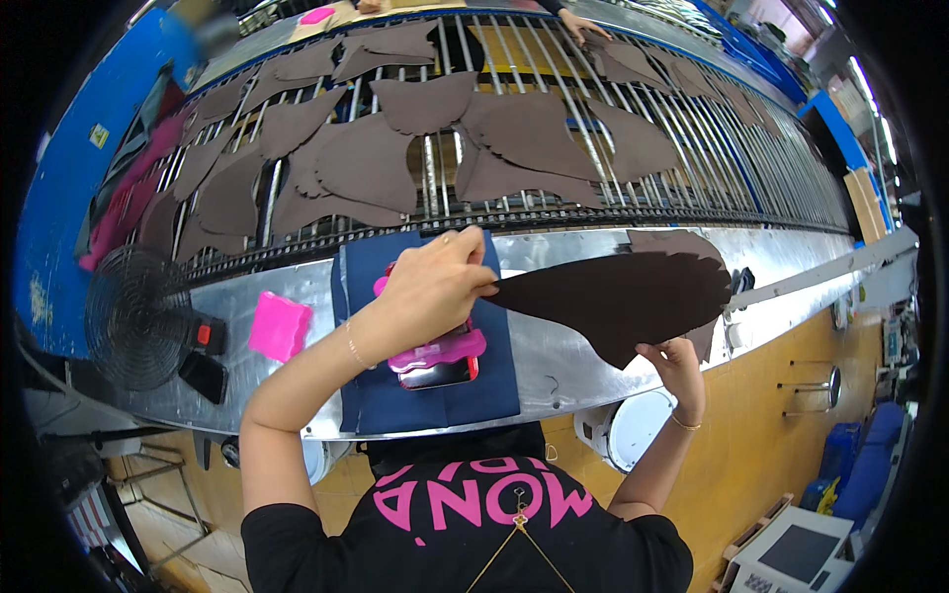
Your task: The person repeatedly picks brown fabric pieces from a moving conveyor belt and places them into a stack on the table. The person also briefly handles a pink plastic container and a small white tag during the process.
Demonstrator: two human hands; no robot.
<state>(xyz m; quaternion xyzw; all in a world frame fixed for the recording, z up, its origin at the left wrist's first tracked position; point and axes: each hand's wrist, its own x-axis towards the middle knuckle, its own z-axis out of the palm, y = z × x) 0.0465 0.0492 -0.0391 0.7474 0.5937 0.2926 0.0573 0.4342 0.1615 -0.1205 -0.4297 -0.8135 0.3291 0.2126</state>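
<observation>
A dark brown cut piece of flat sheet material (623,296), with a scalloped right end, is stretched between my two hands above the metal table. My left hand (435,282) pinches its narrow left tip. Its lower right corner is gripped between the thumb and fingers of my right hand (680,374). Partly hidden behind it lies a lighter brown piece (677,242) at the table's far edge. Under my left forearm, a folded dark blue cloth (425,410) bears a bright pink wavy-edged object (445,351) and a glossy dark item with red edges, partly covered.
Across the far side runs a rack of metal rods (702,158) carrying several brown cut pieces (366,158). A pink wavy-edged square (280,326), a black wire fan (138,316) and a black phone-like object (204,378) are at left. Another person's hand (583,25) reaches over the far side.
</observation>
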